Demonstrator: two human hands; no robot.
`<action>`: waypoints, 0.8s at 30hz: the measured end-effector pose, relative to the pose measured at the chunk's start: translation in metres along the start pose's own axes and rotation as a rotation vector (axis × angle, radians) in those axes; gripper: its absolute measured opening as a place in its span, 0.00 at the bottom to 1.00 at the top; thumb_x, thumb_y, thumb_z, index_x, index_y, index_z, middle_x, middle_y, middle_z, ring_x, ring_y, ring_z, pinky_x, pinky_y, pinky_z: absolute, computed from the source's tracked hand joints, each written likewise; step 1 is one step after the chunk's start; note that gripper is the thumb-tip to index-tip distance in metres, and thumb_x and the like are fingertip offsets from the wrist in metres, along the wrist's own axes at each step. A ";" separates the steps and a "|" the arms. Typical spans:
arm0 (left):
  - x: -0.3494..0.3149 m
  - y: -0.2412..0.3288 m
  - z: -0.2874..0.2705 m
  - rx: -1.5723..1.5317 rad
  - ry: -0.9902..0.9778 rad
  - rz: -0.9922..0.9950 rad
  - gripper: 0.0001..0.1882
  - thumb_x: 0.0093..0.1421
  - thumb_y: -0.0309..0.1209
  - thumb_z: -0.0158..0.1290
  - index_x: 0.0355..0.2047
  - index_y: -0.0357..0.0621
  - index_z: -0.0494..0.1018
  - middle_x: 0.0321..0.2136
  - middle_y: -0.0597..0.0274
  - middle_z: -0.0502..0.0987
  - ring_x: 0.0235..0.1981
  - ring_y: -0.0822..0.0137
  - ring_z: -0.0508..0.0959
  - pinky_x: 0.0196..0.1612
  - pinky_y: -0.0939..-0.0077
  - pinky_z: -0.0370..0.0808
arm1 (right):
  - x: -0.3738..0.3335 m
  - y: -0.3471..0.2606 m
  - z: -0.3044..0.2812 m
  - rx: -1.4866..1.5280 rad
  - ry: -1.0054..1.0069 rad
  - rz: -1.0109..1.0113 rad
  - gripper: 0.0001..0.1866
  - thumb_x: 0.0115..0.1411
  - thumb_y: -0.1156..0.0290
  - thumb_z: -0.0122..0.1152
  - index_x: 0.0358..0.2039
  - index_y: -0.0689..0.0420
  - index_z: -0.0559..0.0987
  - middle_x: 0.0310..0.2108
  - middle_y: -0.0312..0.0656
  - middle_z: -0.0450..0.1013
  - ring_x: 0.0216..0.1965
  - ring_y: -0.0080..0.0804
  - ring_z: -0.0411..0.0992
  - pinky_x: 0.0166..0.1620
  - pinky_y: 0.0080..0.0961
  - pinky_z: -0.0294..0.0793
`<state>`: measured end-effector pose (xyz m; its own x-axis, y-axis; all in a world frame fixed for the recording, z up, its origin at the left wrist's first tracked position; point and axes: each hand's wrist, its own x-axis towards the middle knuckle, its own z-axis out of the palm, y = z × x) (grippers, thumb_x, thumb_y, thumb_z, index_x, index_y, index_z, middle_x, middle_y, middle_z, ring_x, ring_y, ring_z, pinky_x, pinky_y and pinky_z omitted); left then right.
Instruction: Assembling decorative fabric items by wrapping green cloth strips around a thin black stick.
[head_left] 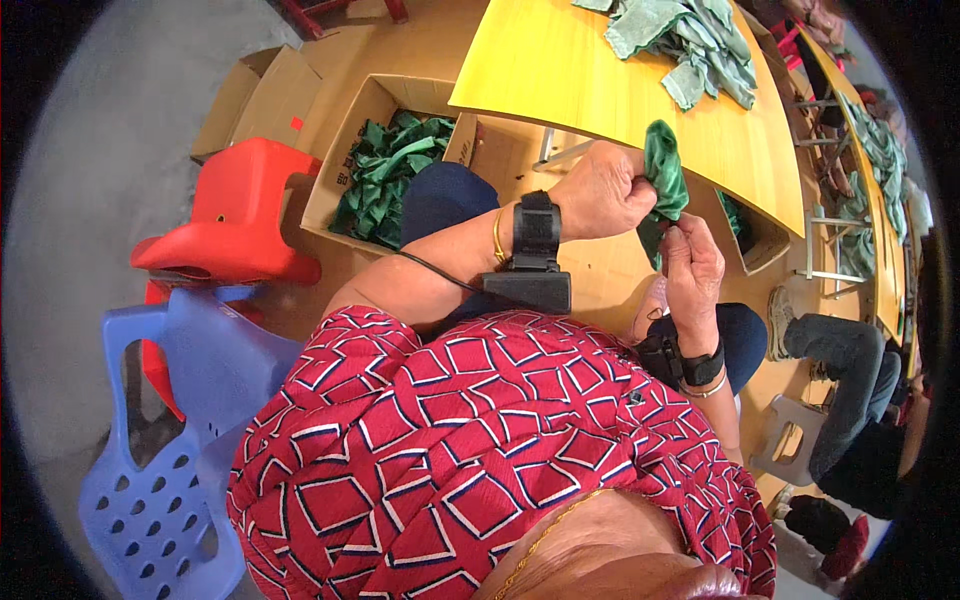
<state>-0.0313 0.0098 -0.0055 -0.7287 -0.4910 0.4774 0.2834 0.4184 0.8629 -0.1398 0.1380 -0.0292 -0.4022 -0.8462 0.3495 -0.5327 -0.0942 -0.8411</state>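
Observation:
Up in front of me, near the close edge of the yellow table (560, 60), I hold a dark green velvety cloth piece (664, 172) with both hands. My left hand (605, 195) is closed on its left side, fingers curled in. Below and to the right, my right hand (697, 258) pinches the cloth's lower part between thumb and fingers. The cloth bunches upward above the hands, and some of it hangs between them. Paler green cloth pieces (695, 45) lie in a loose heap on the table's far part.
A cardboard box (325, 195) full of green cloth pieces stands left of my knee; another box (765, 245) sits under the table. A red plastic chair (235, 205) and a blue plastic chair (165, 500) are at my left. Another person's leg (845, 350) is at my right.

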 end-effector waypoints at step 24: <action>-0.007 -0.003 0.016 0.244 -0.098 0.116 0.05 0.44 0.24 0.46 0.24 0.41 0.66 0.21 0.53 0.70 0.23 0.53 0.71 0.26 0.67 0.69 | 0.004 0.021 -0.001 0.583 0.044 0.163 0.09 0.56 0.69 0.50 0.35 0.59 0.72 0.20 0.26 0.62 0.19 0.11 0.55 0.21 0.09 0.51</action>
<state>-0.0369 0.0243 -0.0146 -0.7604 -0.3578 0.5421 0.2189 0.6446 0.7325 -0.1535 0.1328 -0.0448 -0.4814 -0.8526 0.2032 0.0292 -0.2473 -0.9685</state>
